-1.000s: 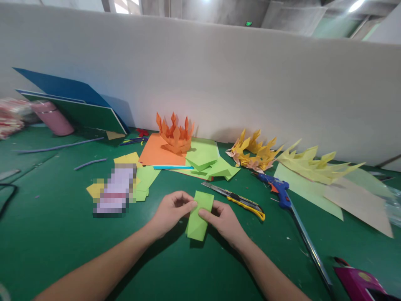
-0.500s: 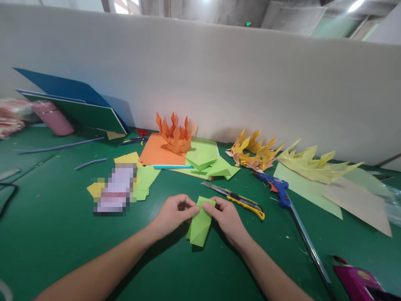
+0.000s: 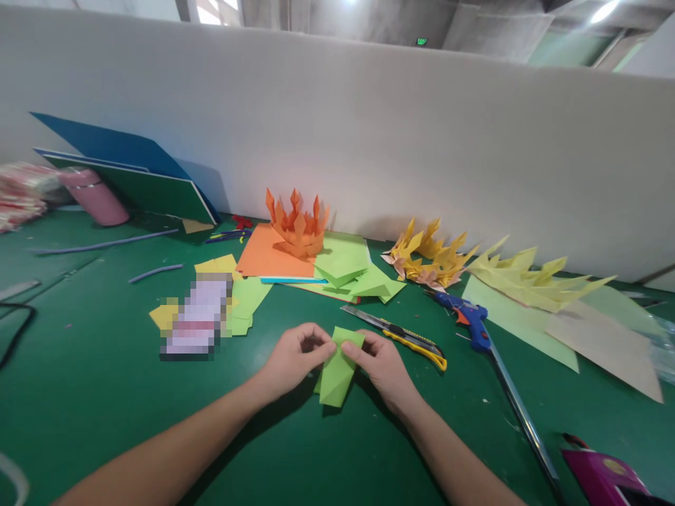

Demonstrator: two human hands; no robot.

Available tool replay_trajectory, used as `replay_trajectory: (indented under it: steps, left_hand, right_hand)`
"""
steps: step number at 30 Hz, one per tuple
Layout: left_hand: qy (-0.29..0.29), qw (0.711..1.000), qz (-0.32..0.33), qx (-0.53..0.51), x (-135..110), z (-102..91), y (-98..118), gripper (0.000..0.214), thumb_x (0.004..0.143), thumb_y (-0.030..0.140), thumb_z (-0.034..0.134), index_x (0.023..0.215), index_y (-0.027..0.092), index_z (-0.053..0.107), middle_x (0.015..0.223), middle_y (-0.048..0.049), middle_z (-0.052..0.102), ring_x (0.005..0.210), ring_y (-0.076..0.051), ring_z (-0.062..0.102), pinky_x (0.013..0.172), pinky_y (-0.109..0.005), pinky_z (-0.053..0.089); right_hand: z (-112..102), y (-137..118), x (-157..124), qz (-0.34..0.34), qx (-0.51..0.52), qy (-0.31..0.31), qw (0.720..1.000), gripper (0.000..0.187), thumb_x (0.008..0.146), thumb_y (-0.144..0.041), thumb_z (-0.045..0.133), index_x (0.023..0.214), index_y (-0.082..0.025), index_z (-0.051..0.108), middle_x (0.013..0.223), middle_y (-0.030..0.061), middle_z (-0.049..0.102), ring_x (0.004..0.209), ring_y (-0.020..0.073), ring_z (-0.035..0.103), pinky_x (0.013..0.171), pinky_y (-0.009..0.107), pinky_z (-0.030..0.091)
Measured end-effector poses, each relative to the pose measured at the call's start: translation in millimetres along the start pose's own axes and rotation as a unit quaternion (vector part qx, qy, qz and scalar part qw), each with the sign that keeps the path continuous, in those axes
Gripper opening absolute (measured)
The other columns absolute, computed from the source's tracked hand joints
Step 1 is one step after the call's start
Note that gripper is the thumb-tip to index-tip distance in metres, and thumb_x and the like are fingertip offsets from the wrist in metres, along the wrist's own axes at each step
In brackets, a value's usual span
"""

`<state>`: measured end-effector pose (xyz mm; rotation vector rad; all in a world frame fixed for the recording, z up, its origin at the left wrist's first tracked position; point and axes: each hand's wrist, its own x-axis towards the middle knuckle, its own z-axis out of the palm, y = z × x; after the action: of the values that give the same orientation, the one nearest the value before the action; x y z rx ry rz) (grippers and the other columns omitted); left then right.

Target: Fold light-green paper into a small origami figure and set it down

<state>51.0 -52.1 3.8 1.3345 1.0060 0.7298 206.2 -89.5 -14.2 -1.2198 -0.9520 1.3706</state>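
Note:
A folded strip of light green paper [image 3: 337,379] is held between both hands just above the table. My left hand [image 3: 300,358] pinches its upper left edge with thumb and fingers. On the opposite side, my right hand [image 3: 380,365] grips the upper right edge, its thumb lying on the paper's face. The lower end hangs free, with a second layer peeking out at the left. Just beyond my right hand lies a yellow utility knife [image 3: 414,344] with its blade out. Fingertips behind the paper are hidden.
An orange paper crown [image 3: 299,239] stands on coloured sheets. A golden paper crown [image 3: 429,263] and a pale yellow one [image 3: 538,281] lie farther right. A blue glue gun [image 3: 477,327] rests on the green table [image 3: 295,450]. Left are a pixelated object [image 3: 199,316] and a pink bottle [image 3: 95,197].
The lower end of the green paper has lifted slightly, and its back layer shows less. Both hands keep their pinch. The whole view has shifted a little.

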Motion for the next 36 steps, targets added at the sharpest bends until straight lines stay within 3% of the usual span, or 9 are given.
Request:
replay_trajectory:
  steps: [4, 12, 21, 29, 36]
  left_hand:
    - [0.037, 0.998, 0.014, -0.039, -1.4, -0.9, 2.6, 0.026, 0.062, 0.035, 0.070, 0.062, 0.016, 0.053, 0.055, 0.0061, 0.050, 0.050, -0.007, 0.043, 0.050, -0.020, 0.036]
    - [0.056, 0.995, 0.006, -0.082, -1.1, 2.5, 0.9, 0.028, 0.062, 0.037, 0.071, 0.063, 0.016, 0.052, 0.055, 0.0060, 0.051, 0.051, -0.007, 0.045, 0.052, -0.020, 0.037]
    - [0.090, 0.994, 0.035, -0.048, 0.0, 2.0, 3.8, 0.026, 0.062, 0.037, 0.069, 0.063, 0.016, 0.053, 0.055, 0.0060, 0.052, 0.052, -0.008, 0.046, 0.054, -0.022, 0.040]
    - [0.060, 0.995, 0.019, -0.078, 0.1, 1.3, 3.7, 0.029, 0.061, 0.040, 0.071, 0.065, 0.016, 0.055, 0.058, 0.0047, 0.054, 0.054, -0.009, 0.049, 0.055, -0.023, 0.041]
    - [-0.007, 0.992, -0.036, -0.125, 0.2, -2.1, 0.2, 0.037, 0.056, 0.041, 0.078, 0.069, 0.015, 0.055, 0.058, 0.0062, 0.053, 0.050, -0.006, 0.048, 0.051, -0.020, 0.038]
  right_hand:
    - [0.9, -0.8, -0.7, -0.002, -0.011, -0.032, 0.999, 0.041, 0.053, -0.049, 0.077, 0.077, -0.017, 0.069, 0.075, 0.0037, 0.069, 0.072, 0.0209, 0.061, 0.072, 0.034, 0.047]
    - [1.3, 6.3, 3.6, 0.002, -0.035, -0.008, 0.999, 0.040, 0.053, -0.052, 0.075, 0.061, -0.016, 0.062, 0.058, -0.0005, 0.061, 0.055, 0.0135, 0.052, 0.054, 0.025, 0.040]
    - [2.5, 3.2, 2.9, 0.018, -0.024, -0.033, 0.999, 0.039, 0.051, -0.048, 0.078, 0.067, -0.015, 0.066, 0.060, -0.0002, 0.065, 0.053, 0.0124, 0.053, 0.055, 0.025, 0.041]
    - [1.2, 2.2, 2.1, 0.034, -0.024, -0.026, 0.999, 0.039, 0.051, -0.049, 0.078, 0.068, -0.015, 0.067, 0.062, 0.0013, 0.067, 0.053, 0.0132, 0.056, 0.053, 0.025, 0.042]
    - [-0.6, 2.0, 3.0, 0.029, -0.008, -0.002, 1.000, 0.043, 0.048, -0.049, 0.079, 0.071, -0.014, 0.068, 0.063, 0.0021, 0.067, 0.052, 0.0122, 0.053, 0.052, 0.024, 0.040]
